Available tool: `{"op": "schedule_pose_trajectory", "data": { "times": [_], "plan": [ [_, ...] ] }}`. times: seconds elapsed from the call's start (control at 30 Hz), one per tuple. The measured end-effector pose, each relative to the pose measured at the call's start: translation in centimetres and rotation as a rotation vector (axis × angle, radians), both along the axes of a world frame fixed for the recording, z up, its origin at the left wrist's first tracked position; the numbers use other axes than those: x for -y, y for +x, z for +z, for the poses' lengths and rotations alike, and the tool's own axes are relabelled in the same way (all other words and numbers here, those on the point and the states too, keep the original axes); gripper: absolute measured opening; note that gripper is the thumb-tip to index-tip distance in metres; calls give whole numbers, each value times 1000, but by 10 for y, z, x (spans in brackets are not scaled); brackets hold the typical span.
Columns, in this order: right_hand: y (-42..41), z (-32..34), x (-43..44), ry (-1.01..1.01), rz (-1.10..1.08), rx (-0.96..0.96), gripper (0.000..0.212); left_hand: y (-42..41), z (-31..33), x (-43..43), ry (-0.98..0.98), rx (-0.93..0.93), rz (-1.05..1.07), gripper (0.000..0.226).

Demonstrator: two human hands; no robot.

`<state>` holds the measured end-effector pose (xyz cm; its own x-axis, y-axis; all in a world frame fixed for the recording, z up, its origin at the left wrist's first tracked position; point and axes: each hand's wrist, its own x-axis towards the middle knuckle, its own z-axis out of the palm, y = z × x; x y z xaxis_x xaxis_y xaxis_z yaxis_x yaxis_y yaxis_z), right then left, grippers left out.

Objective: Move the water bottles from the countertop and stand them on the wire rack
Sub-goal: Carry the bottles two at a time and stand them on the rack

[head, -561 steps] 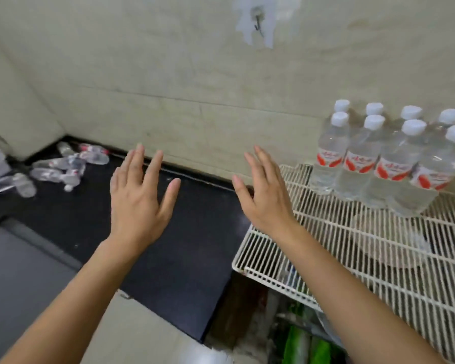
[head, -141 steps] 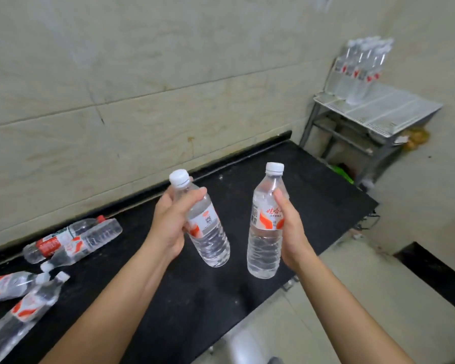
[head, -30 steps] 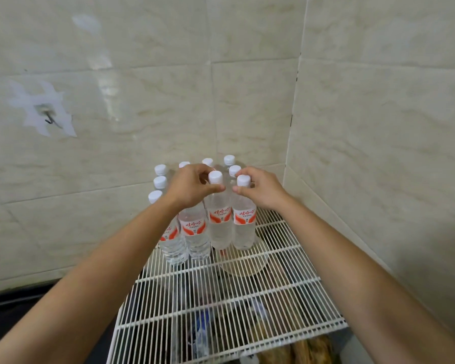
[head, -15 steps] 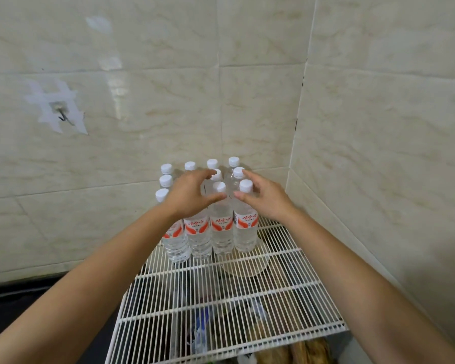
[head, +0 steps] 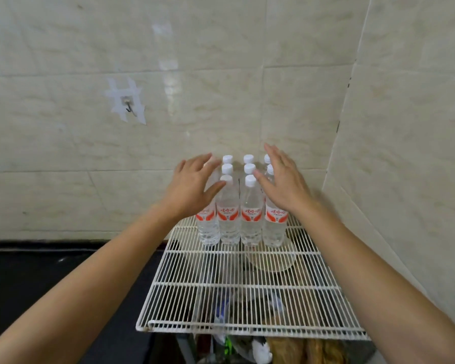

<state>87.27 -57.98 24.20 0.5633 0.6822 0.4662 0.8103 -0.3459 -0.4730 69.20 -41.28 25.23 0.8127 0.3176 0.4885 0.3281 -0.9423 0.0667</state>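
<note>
Standing up straight at the back of the white wire rack (head: 221,285), the water bottles (head: 250,214) make a tight bunch in the corner by the tiled walls. They sit in neat rows, side by side. Each bottle is see-through plastic with a white cap on top and a red and white label around the middle. The person's left hand (head: 192,185) and right hand (head: 284,183) are up by the caps, one on each side of the bunch. Both hands are flat with straight, spread fingers, and they hold nothing. The black countertop (head: 37,279) lies to the left of the rack.
</note>
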Motion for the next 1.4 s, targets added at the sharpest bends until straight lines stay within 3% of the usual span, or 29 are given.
{"op": "schedule_pose_trajectory", "data": {
  "times": [0.1,0.17,0.37,0.73,1.03,1.4],
  "plan": [
    [-29,4,-20,132,63,142,68,-50,-1,1,173,222,121,58],
    [-56,-3,-37,208,124,224,67,-92,-5,-2,267,276,228,55],
    [-158,-42,-110,153,368,251,75,-226,-25,-21,286,143,579,62],
    [-413,-24,-246,209,690,303,74,-502,-34,-77,267,196,991,63],
    [-636,-35,-365,127,869,273,73,-715,-42,-158,182,87,1177,68],
    [-729,-100,-526,-10,851,245,74,-817,-99,-295,6,1,1227,70]
  ]
}}
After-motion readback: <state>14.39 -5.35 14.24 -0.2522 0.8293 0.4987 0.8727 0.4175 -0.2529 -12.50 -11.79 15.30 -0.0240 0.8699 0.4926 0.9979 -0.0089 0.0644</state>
